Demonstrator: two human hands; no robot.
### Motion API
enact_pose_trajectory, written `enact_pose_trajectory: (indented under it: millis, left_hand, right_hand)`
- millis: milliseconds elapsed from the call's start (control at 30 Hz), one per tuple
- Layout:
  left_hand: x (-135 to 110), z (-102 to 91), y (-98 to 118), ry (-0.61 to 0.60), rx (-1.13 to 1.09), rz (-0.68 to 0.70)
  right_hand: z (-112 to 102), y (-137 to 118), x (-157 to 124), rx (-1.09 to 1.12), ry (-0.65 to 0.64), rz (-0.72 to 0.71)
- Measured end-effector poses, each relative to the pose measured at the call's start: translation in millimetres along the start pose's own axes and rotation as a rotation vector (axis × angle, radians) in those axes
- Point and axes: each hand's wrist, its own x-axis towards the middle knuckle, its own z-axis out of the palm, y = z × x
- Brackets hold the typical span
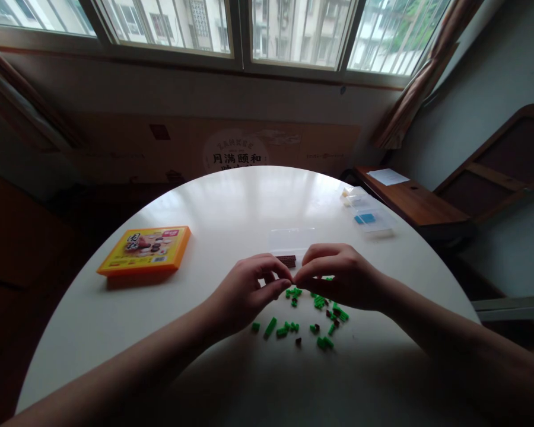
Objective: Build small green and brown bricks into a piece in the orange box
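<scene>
My left hand [249,290] and my right hand [338,276] meet fingertip to fingertip above the round white table [231,207]. Both pinch a tiny piece between them that is too small to name. Just behind the fingertips lies a small dark brown brick assembly [287,260]. Below the hands, several small green bricks [309,317] lie scattered on the table, with a few dark ones among them.
A clear plastic box [291,240] stands behind the hands. An orange box [146,250] lies at the left. Clear trays with a blue piece [368,218] sit at the right edge. A wooden side table with a paper [387,177] stands beyond.
</scene>
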Motion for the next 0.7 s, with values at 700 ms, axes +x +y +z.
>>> enact_pose_trajectory:
  millis: [700]
  left_hand:
    - [4.3,-14.1,-11.7,0.165,0.46,0.006]
  right_hand:
    - [-11.1,13.7,-1.9,-0.443,-0.033,0.177]
